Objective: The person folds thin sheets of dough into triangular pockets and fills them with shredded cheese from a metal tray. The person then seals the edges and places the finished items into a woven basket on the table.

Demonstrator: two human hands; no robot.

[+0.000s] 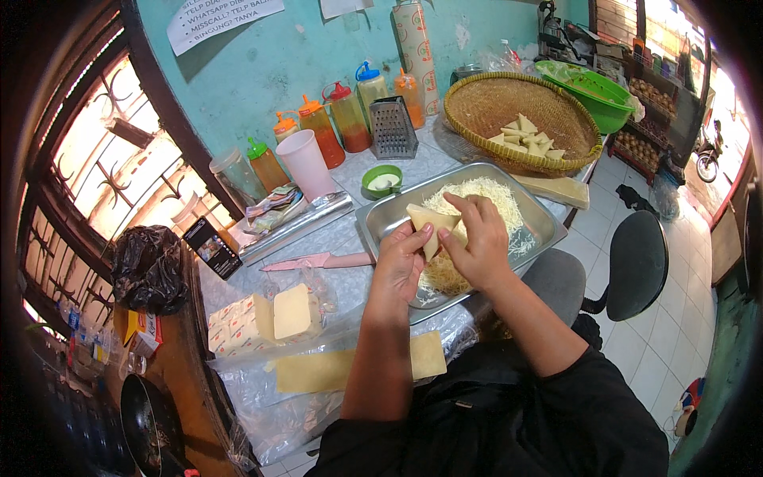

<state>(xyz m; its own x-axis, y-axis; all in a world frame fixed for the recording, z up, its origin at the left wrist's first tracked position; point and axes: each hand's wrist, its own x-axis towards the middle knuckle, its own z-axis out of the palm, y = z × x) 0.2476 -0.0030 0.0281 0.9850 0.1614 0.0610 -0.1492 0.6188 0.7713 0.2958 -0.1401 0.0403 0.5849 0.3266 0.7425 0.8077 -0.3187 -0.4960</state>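
A folded triangle of pale pastry wrapper (430, 217) is held up over the metal tray (370, 230). My left hand (400, 258) pinches its lower left edge between thumb and fingers. On its right side my right hand (482, 242) has its thumb against the wrapper, fingers curved and index finger raised. Grated cheese (485, 195) is heaped in the tray under my hands, with a yellower shredded heap (442, 277) nearer me. A long strip of pastry wrapper (318, 370) lies on clear plastic by my left forearm.
Several folded triangles (528, 139) sit in a round woven tray (477, 95). Left of the metal tray are a green bowl of white paste (384, 181), a pink knife (318, 261) and cheese blocks (296, 312). Sauce bottles (350, 119) and a box grater (395, 129) line the wall.
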